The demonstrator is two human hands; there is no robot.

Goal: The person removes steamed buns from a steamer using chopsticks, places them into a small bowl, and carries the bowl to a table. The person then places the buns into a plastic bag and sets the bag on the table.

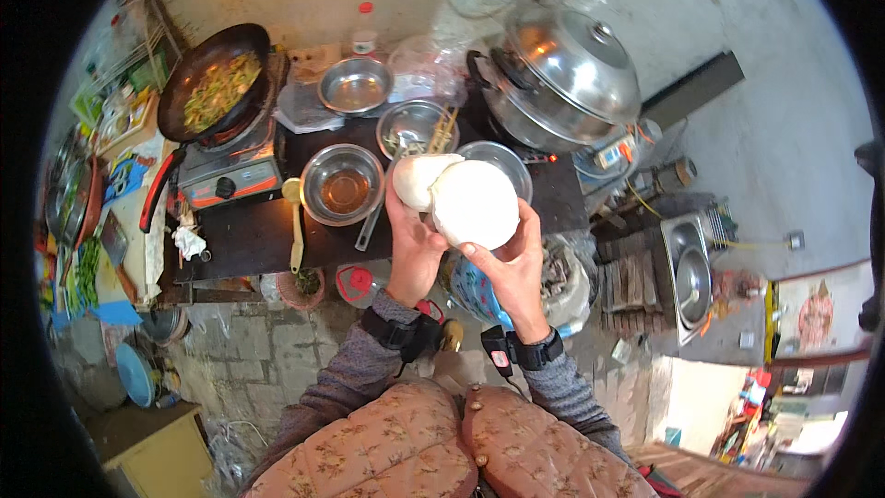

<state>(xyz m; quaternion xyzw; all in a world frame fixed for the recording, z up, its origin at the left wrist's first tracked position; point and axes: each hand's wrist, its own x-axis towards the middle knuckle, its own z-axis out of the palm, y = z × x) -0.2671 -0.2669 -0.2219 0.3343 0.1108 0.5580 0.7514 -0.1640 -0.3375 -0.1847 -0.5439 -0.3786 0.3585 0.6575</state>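
Note:
Two pale, rounded pieces that look like steamed buns are held up over the table's front edge. My left hand (415, 242) grips the smaller bun (420, 180); my right hand (510, 256) holds the larger round bun (476, 204), which touches the first. Just behind them stands a steel bowl (413, 114) with wooden chopsticks and some food scraps. Another steel bowl (343, 185) with reddish-brown liquid is to the left, and part of a further metal bowl (508, 162) shows behind the larger bun.
A wok (214, 83) of cooked food rests on a portable stove (228, 180), its red-black handle pointing towards me. A large lidded steel steamer pot (563, 76) stands at the back right. A ladle (296, 225) lies near the dark table's edge (235, 238). At far left is a cleaver (114, 238).

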